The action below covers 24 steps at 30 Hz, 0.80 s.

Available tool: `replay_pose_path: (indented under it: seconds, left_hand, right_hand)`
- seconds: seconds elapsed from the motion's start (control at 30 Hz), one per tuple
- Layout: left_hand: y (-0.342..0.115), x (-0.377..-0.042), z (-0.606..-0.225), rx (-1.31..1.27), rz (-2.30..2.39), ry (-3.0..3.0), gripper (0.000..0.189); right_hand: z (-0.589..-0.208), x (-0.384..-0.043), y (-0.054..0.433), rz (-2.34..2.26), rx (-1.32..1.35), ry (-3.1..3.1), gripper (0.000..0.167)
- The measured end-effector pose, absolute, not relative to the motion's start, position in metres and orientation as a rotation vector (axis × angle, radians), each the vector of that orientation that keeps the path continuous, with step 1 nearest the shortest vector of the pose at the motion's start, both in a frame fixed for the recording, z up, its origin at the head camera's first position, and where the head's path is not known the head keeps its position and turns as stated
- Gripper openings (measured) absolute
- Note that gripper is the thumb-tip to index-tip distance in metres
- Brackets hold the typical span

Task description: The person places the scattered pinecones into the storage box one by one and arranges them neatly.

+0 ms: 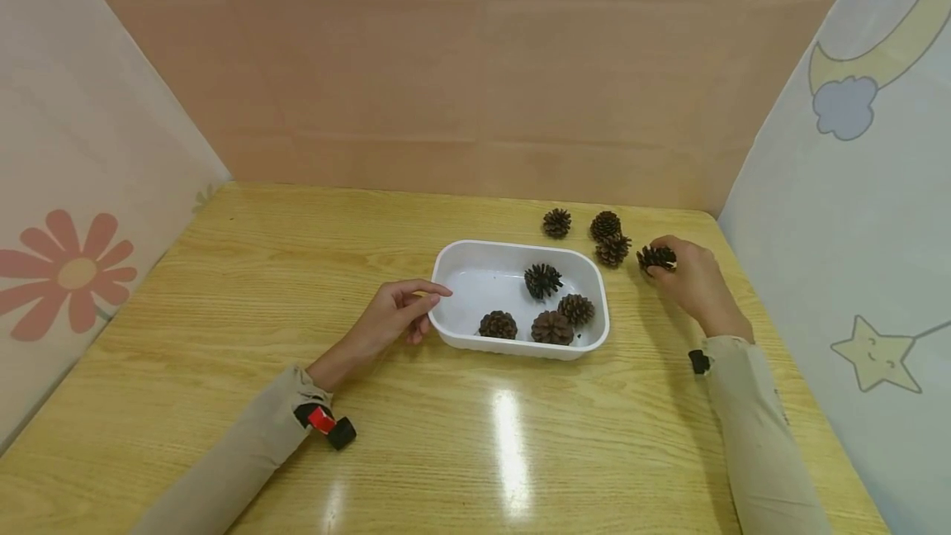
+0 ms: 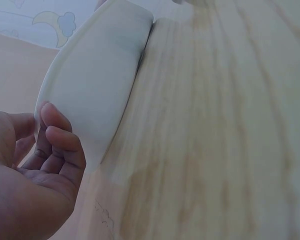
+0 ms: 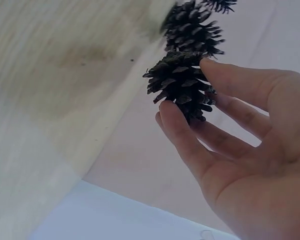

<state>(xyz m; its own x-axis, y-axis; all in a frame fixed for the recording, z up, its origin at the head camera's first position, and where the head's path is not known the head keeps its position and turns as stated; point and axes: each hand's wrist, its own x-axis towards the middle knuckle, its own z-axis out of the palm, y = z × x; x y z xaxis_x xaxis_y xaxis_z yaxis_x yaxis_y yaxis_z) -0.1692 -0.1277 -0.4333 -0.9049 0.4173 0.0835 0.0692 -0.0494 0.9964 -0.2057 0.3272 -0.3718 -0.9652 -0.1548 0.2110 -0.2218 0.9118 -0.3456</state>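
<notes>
A white rectangular plastic tub [image 1: 475,337] rests on the table with several brown pine cones [image 1: 499,324] inside, mostly toward its right end. My left hand [image 1: 394,316] holds the tub's left rim between thumb and fingers; in the left wrist view the fingers [image 2: 65,142] curl against the tub's outer wall [image 2: 95,85]. To the right of the tub, my right hand [image 1: 694,279] pinches a dark pine cone [image 1: 655,258] by its sides. The right wrist view shows that cone [image 3: 180,82] between the thumb and fingertips; whether it touches the table is unclear.
Three other pine cones lie behind the tub: one alone [image 1: 556,223], and two together, the rear one [image 1: 605,226] and the front one [image 1: 612,250]. A tan backdrop [image 1: 475,73] rises at the table's far edge, with printed white panels [image 1: 877,213] on both sides.
</notes>
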Motion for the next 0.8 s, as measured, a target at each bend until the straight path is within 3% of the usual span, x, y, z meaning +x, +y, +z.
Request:
replay_pose_path:
  seconds: [0.8]
  left_hand:
    - [-0.128, -0.17, -0.435, 0.553, 2.032, 2.02, 0.027]
  right_hand:
    - [-0.338, -0.188, 0.283, 0.694, 0.395, -2.736, 0.042]
